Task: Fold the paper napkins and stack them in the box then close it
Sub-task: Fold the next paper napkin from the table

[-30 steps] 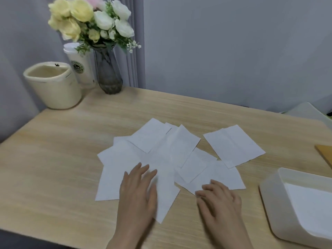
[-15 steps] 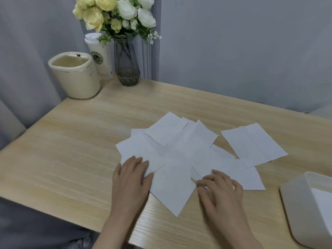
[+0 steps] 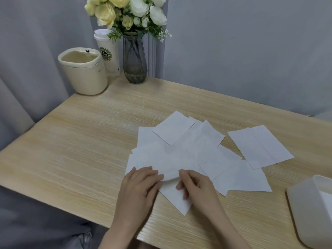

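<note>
The left hand (image 3: 139, 184) lies flat with straight fingers on the nearest napkin (image 3: 177, 198), while the right hand (image 3: 195, 186) pinches its raised fold. The other napkins (image 3: 188, 146) lie scattered on the wooden surface (image 3: 80, 150) (mostly overlapping), and the box (image 3: 312, 211) sits at the right edge.

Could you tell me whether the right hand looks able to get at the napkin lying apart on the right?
Probably yes: the right hand is busy folding a napkin, but the separate napkin lies uncovered with only flat napkins between.
</note>
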A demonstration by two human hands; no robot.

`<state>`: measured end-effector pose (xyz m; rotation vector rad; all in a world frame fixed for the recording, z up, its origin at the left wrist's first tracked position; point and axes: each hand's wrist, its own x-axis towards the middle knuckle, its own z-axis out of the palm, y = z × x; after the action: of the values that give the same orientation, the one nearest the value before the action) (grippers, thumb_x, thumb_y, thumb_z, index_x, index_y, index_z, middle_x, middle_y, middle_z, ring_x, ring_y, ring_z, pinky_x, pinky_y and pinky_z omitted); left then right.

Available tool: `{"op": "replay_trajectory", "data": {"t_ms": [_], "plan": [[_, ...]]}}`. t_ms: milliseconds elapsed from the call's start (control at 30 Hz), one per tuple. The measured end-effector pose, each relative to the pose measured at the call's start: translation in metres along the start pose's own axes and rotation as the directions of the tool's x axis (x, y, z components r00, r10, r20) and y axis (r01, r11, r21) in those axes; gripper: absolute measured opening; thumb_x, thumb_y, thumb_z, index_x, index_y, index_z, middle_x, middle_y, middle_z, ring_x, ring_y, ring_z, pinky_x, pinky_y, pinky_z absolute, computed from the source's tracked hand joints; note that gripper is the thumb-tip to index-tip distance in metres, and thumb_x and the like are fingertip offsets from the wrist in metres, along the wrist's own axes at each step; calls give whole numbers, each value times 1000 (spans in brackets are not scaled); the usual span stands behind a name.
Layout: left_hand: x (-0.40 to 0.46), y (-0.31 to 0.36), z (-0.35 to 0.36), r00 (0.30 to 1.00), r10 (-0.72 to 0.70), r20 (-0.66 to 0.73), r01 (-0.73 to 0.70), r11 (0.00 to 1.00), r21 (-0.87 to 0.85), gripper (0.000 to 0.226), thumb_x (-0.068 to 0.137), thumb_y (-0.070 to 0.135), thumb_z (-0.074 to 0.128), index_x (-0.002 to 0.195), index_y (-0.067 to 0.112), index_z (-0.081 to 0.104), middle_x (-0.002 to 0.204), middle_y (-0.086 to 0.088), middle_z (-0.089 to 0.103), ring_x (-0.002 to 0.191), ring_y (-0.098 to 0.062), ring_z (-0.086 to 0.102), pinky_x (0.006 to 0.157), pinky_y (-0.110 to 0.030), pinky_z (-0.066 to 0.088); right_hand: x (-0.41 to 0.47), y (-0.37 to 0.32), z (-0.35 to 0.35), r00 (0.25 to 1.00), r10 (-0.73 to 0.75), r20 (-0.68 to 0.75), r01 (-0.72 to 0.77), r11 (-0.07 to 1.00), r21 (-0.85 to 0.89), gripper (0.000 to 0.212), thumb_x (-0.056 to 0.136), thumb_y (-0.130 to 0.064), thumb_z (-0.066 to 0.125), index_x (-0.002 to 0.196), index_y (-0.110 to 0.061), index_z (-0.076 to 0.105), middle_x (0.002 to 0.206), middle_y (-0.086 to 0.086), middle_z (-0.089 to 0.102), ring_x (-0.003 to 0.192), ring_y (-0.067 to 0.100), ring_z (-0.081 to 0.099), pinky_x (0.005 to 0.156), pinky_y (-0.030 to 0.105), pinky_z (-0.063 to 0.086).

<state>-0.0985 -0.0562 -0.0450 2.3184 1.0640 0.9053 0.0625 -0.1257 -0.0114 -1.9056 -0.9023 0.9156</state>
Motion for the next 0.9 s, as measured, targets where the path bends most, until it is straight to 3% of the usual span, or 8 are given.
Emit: {"op": "replay_trajectory", "data": {"t_ms": [133,267,400,500,600,767,833,900], "plan": [[-6,-4,-5,997,68,23,-67,996,-52,22,86,32,59,93,22,78,101,10,72,109,-5,59,103,-35,34,7,-4,3,998,38,57,-39,999,16,27,93,-42,54,79,-24,70,63,1,70,48,5,58,54,13,39],[-11,-7,-9,997,61,43,-58,997,-58,31,89,39,51,93,24,78,101,13,72,111,-1,56,105,-35,32,14,-4,10,990,82,112,-89,995,55,11,87,-27,62,93,-20,69,61,13,69,47,7,57,50,15,37],[-11,-7,-11,999,-38,27,40,995,-97,32,90,42,52,93,24,78,104,13,71,112,-1,55,107,-34,32,17,0,13,994,84,65,-87,995,49,8,88,-22,60,90,-20,68,47,8,60,42,3,51,50,20,35],[-7,-3,-13,990,-140,-25,136,984,-119,22,90,30,59,101,20,77,109,14,68,114,-9,59,101,-40,43,15,2,11,996,82,30,-85,991,105,7,90,-22,61,88,-21,67,45,8,57,38,6,47,46,20,35],[0,5,-15,958,-281,-55,272,953,-134,25,96,31,59,117,21,69,118,22,56,124,-6,48,102,-33,36,12,1,7,997,80,13,-81,979,189,8,91,-21,61,86,-21,68,46,12,55,38,11,44,42,19,32],[9,19,-14,894,-446,49,442,859,-258,43,94,33,60,136,26,54,114,40,40,119,5,40,101,-26,37,8,-1,2,997,79,7,-78,964,255,8,92,-19,61,91,-14,68,45,12,51,34,10,41,37,17,30],[11,24,-11,873,-482,74,479,818,-318,47,94,29,61,139,25,51,117,35,45,117,2,45,99,-27,41,7,-3,1,998,64,-1,-61,959,276,9,92,-17,60,91,-12,67,43,10,50,33,9,41,36,16,30],[14,25,-8,843,-533,73,517,765,-385,51,93,24,62,142,22,48,123,24,48,109,8,49,90,-15,43,6,-4,0,999,48,-12,-42,953,300,8,93,-15,60,90,-12,66,42,10,49,33,9,41,36,16,30]]}}
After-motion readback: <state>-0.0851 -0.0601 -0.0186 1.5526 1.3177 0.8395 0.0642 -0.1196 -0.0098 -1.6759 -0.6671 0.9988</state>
